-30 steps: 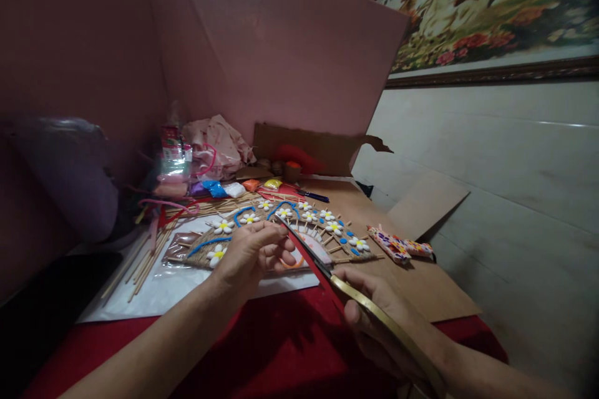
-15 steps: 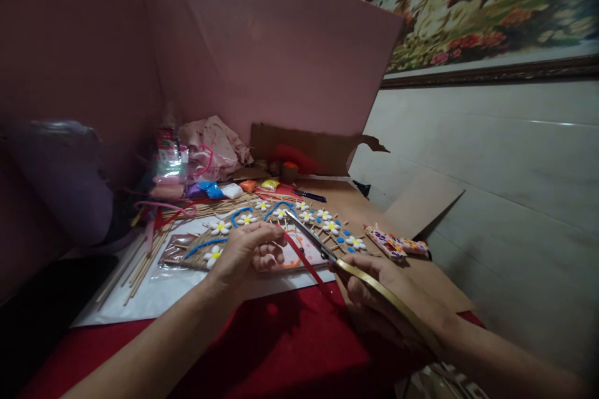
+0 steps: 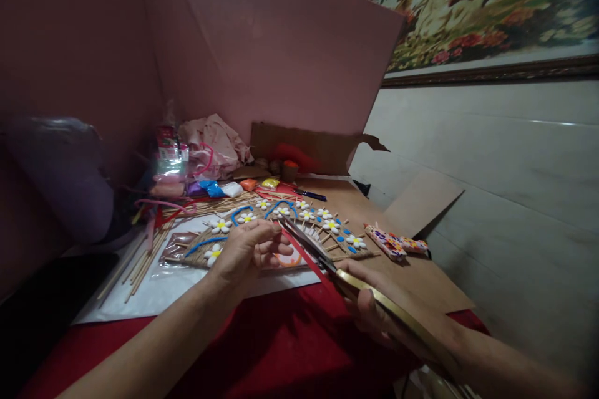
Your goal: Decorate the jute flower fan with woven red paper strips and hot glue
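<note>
My left hand (image 3: 253, 246) is closed in a pinch on the end of a thin red strip (image 3: 304, 254), which slants down to the right. My right hand (image 3: 374, 305) grips gold-handled scissors (image 3: 349, 283). Their blades (image 3: 306, 242) point up and left, beside the strip, with the tips close to my left fingertips. Whether the blades touch the strip I cannot tell. Behind both hands lies a fan-shaped craft panel (image 3: 292, 212) of sticks and twine, bearing white flowers with yellow centres, blue dots and blue curved lines. My left hand hides part of it.
Thin wooden sticks (image 3: 140, 265) lie at the left on a white sheet (image 3: 171, 299). Small bags of coloured clay (image 3: 211, 188) line the back, near a dark-handled pen-like tool (image 3: 310, 195). Cardboard (image 3: 421, 277) and a flower-patterned item (image 3: 395, 242) are at the right.
The scissors have shifted slightly left and down, bringing the tips nearer my left fingers and the strip. My left hand has hardly moved.
</note>
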`<state>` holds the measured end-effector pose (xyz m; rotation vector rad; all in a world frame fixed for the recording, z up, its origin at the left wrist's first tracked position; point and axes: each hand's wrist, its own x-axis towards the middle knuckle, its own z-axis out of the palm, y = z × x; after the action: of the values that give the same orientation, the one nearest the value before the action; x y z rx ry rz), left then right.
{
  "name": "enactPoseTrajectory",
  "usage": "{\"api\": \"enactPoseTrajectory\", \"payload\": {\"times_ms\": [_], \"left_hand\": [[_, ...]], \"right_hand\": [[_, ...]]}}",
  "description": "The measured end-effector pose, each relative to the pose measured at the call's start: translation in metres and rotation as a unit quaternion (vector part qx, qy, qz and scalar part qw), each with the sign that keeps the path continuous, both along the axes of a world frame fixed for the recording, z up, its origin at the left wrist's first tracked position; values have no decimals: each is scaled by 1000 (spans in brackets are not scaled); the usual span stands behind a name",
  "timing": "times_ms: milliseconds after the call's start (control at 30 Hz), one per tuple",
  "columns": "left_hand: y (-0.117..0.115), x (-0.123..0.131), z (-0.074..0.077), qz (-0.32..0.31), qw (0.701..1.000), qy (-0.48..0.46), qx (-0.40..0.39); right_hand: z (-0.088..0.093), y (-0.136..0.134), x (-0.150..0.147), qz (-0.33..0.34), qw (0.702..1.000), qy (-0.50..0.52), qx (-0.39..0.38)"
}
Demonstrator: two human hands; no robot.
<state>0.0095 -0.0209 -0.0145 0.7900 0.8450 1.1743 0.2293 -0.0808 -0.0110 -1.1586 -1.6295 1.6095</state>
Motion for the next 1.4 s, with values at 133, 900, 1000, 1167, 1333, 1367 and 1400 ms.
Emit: {"api": "enactPoseTrajectory", "payload": {"times_ms": [133,900,1000,1167,1333,1367,1400], "left_hand": [[0,1,3,20,1000,-10,-2],[2,-1,-1,37,999,16,-18],[2,-1,-2,37,999,20,-16],[1,-1,-2,40,999,18,-11],[0,0,-1,43,999,15,-14],[0,0,-1,43,999,15,-15],[1,0,-1,44,999,14,-14]], "right_hand": [[-5,-2,0,15,1000,-18,18],[-16,3,-2,31,998,-11,51],[-14,2,-3,26,999,-13,46],[-16,0,-3,25,1000,3,18],[-14,-1,-6,19,1000,16,-18],[-13,-1,-7,17,999,20,-23],[-12,-1,-8,16,999,25,-28]]}}
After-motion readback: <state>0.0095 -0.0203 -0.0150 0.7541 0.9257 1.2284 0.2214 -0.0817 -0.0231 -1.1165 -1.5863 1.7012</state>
